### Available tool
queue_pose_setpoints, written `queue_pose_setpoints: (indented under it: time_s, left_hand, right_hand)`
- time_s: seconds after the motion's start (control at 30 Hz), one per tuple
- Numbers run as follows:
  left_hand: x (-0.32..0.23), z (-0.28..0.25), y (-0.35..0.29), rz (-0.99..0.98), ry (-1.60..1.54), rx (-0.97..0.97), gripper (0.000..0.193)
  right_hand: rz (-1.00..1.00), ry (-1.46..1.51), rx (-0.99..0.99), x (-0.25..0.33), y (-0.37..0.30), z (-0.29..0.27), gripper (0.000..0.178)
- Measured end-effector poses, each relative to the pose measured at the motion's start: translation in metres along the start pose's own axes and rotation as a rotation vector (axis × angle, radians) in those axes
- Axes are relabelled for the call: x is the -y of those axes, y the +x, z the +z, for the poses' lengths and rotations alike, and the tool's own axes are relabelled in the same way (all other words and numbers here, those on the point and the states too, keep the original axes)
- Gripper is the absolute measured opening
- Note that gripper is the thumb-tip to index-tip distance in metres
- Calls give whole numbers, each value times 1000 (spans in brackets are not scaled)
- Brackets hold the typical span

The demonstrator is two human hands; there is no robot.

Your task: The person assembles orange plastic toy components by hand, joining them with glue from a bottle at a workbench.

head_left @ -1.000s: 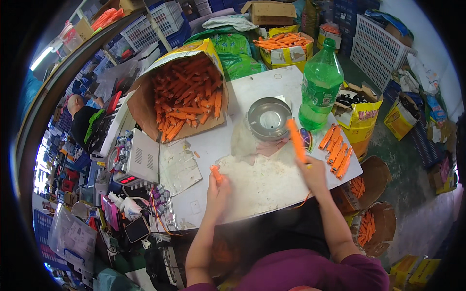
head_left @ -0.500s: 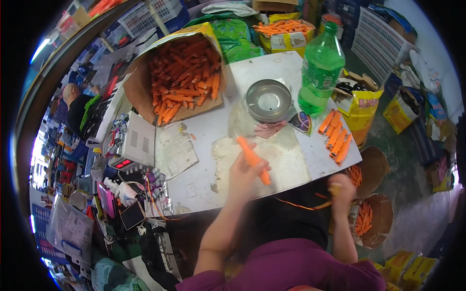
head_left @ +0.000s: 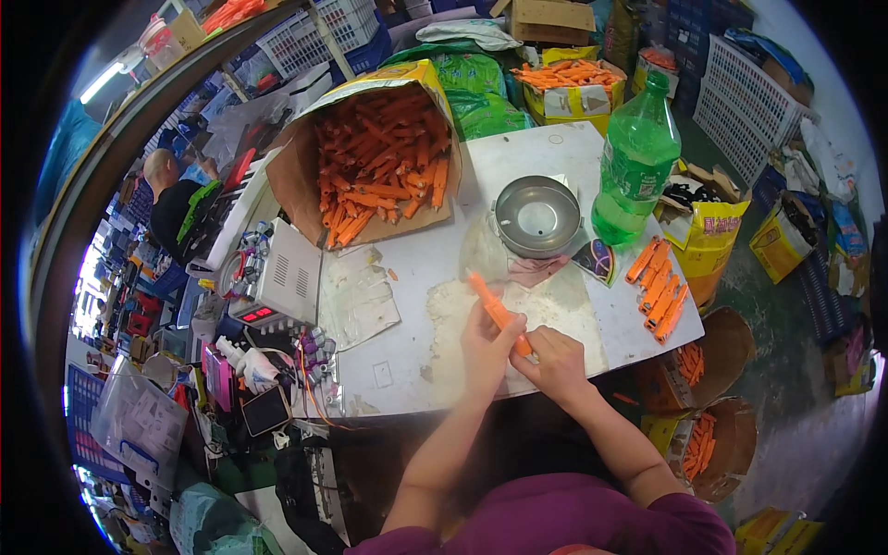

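currently, left hand (head_left: 488, 353) has its fingers closed round the middle of an orange piece (head_left: 496, 309), slim and tilted, its far tip pointing up and away over the pale sheet (head_left: 564, 313) near the table's front edge. right hand (head_left: 559, 363) meets the piece's near end, fingers curled in; cannot tell whether they pinch the piece itself or something small.

risks, as judged: the piece looks smooth, so a hard push from the right could slide it through the left grip. a slip so close to the front edge of the white table (head_left: 370, 377) might drop it past the edge. a wide swing rightward could scatter the loose row of orange pieces (head_left: 659, 294) by the right edge, or knock the tall green bottle (head_left: 635, 166) beside the metal bowl (head_left: 511, 237).

hard to make out: the near end, mostly covered by fingers; both palms; the far tip, slightly soft; the depth of the heap inside the open sack (head_left: 292, 190).
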State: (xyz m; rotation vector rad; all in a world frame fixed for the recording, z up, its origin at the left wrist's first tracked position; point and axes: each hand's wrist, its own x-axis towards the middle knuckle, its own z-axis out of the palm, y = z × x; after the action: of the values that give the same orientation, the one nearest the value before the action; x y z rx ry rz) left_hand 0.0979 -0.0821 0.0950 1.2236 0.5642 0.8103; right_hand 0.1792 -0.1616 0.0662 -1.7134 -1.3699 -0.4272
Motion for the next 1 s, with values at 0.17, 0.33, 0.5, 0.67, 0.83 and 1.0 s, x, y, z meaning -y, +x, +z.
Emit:
queue_pose_setpoints:
  time_s: [0.17,0.33,0.5,0.67,0.83,1.0]
  left_hand:
    - [9,-25,16,75,216,37,55]
    - [-14,-72,79,333,757,-55,54]
    - [-24,-101,181,702,1372,-142,44]
    - [-26,-113,250,948,1819,-126,39]
    - [-38,-114,257,1004,1849,20,13]
    - [-48,-135,199,973,1652,-174,7]
  right_hand:
    - [241,13,28,-30,5,-7,18]
    - [441,-174,124,-72,13,-18,26]
    - [475,-198,221,-72,14,-18,30]
    - [507,-168,251,-67,17,-18,30]
    - [539,-143,240,-68,16,-23,31]
    - [821,221,-132,-81,-11,-64,25]
